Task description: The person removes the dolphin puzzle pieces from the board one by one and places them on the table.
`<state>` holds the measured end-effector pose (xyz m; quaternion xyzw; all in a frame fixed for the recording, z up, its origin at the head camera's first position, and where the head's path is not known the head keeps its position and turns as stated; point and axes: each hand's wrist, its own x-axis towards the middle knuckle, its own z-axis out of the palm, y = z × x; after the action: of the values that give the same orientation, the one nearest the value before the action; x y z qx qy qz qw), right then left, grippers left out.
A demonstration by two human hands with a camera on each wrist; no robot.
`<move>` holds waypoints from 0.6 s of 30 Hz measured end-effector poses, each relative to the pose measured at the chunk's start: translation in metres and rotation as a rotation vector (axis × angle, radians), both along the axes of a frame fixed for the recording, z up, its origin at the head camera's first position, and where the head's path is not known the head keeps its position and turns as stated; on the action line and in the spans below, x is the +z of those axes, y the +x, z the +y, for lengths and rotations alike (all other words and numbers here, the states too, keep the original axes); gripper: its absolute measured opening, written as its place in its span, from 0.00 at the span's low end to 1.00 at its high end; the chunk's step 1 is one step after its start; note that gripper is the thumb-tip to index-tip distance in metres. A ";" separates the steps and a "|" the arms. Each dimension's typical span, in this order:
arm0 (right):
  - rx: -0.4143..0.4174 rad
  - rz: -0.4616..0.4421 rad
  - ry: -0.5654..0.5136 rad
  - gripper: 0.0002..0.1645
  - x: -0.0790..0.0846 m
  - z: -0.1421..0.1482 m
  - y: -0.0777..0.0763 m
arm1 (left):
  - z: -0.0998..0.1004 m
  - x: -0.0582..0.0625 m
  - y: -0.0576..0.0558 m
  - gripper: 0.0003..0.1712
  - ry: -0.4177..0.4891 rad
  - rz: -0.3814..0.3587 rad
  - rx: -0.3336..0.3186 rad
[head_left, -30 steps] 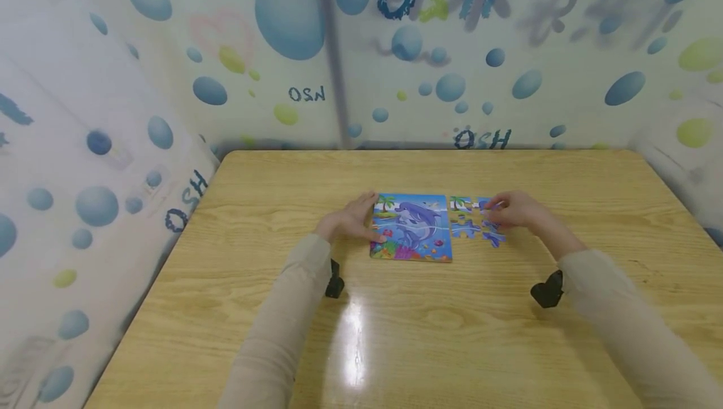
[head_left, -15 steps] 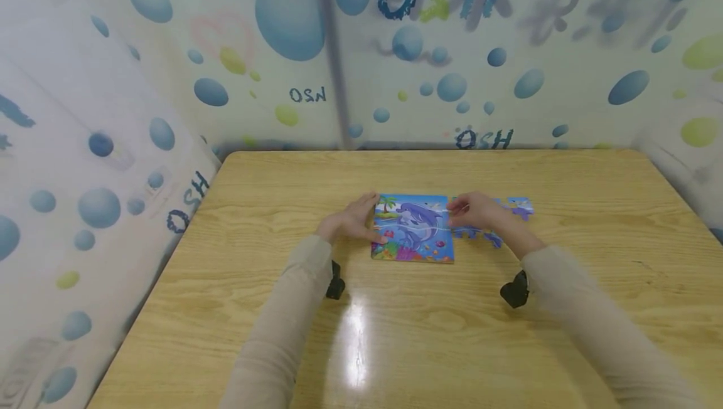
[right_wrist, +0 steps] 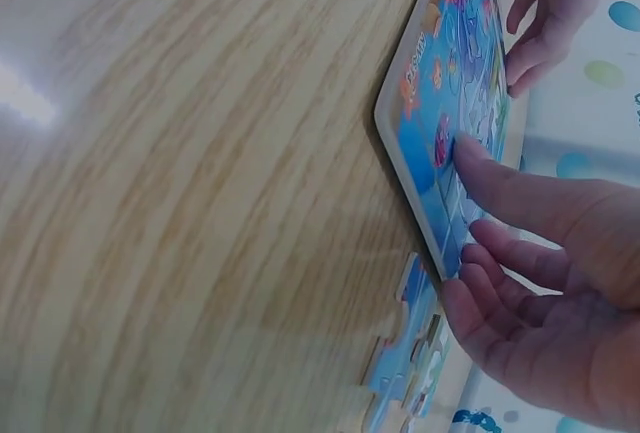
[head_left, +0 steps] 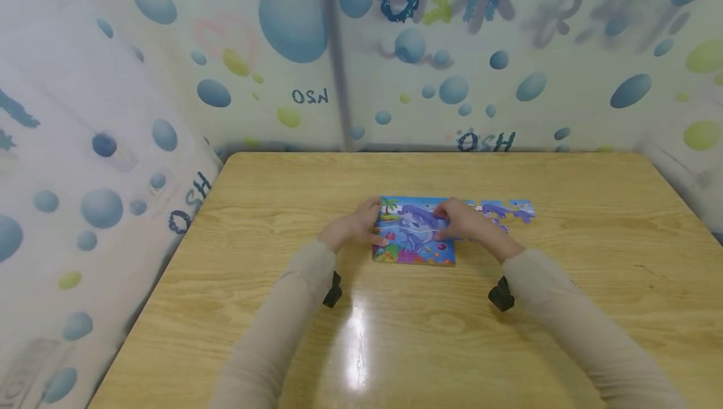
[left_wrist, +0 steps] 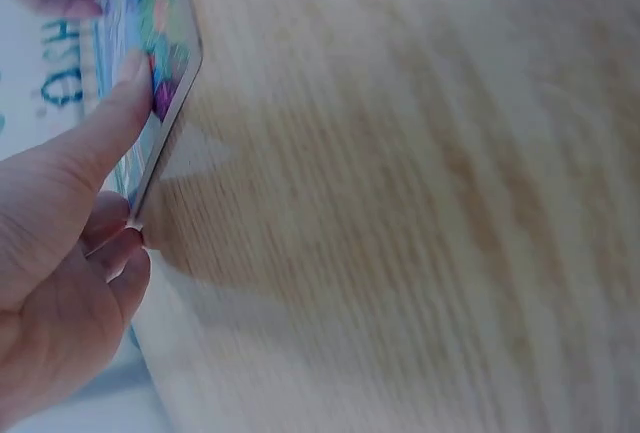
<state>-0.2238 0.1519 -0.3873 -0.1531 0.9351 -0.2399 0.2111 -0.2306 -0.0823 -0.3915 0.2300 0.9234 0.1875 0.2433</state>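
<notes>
Pinches the left edge of the puzzle with the left hand, with thumb on the face and curled fingers at the rim. Bends the right hand over the right side, with thumb and fingers parted. Lies flat on the bench between both, with palm tree far left, dolphin facing left; long axis hard to tell. Just beside, to the right: loose pieces.
</notes>
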 end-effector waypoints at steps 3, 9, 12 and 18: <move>0.006 -0.007 0.032 0.30 0.001 -0.001 0.000 | 0.002 0.000 0.002 0.47 -0.025 -0.001 -0.014; 0.025 0.022 0.043 0.27 0.000 -0.002 -0.002 | 0.001 0.001 0.004 0.50 -0.056 -0.014 -0.017; 0.021 0.037 0.033 0.25 -0.001 -0.003 -0.002 | -0.001 0.000 0.005 0.52 -0.054 -0.016 -0.027; -0.031 0.030 -0.059 0.19 0.000 -0.003 0.000 | -0.002 0.002 0.007 0.56 -0.044 -0.033 -0.029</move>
<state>-0.2241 0.1489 -0.3878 -0.1484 0.9330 -0.2681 0.1886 -0.2239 -0.0839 -0.3898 0.2350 0.9197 0.1674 0.2664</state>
